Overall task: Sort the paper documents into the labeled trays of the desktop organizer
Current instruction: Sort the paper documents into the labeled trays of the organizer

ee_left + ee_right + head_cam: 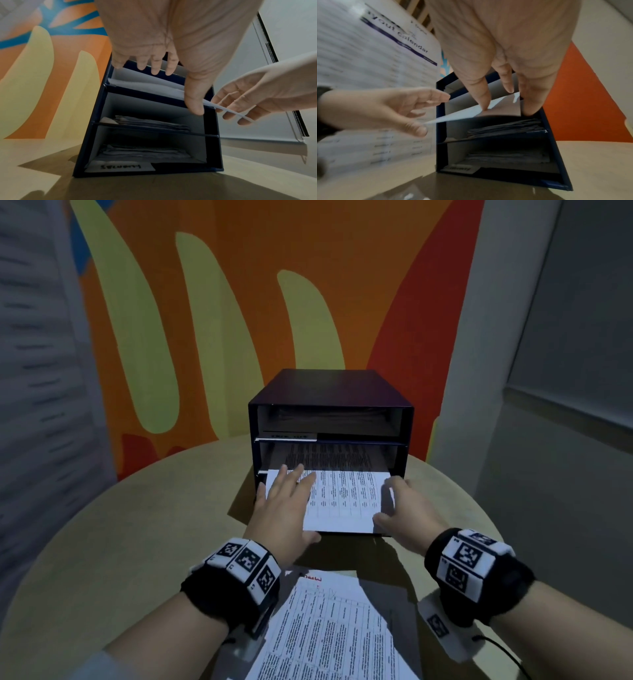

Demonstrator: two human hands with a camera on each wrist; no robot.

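A dark blue organizer [329, 392] with stacked trays stands on the round table. A printed sheet [342, 501] lies half inside its second slot from the top, its near half sticking out. My left hand [284, 501] rests flat on the sheet's left part, fingers straight. My right hand [407, 508] lies along the sheet's right edge, thumb at the front corner. In the right wrist view the straight fingers [530, 102] flank the sheet [462, 115]. The left wrist view shows the sheet [154, 86] entering the organizer [212, 148].
A stack of printed documents [329, 628] lies on the table [120, 542] between my forearms. The two lower trays hold papers [150, 123], and the bottom one bears a handwritten label [120, 167]. An orange painted wall [239, 302] rises close behind the organizer.
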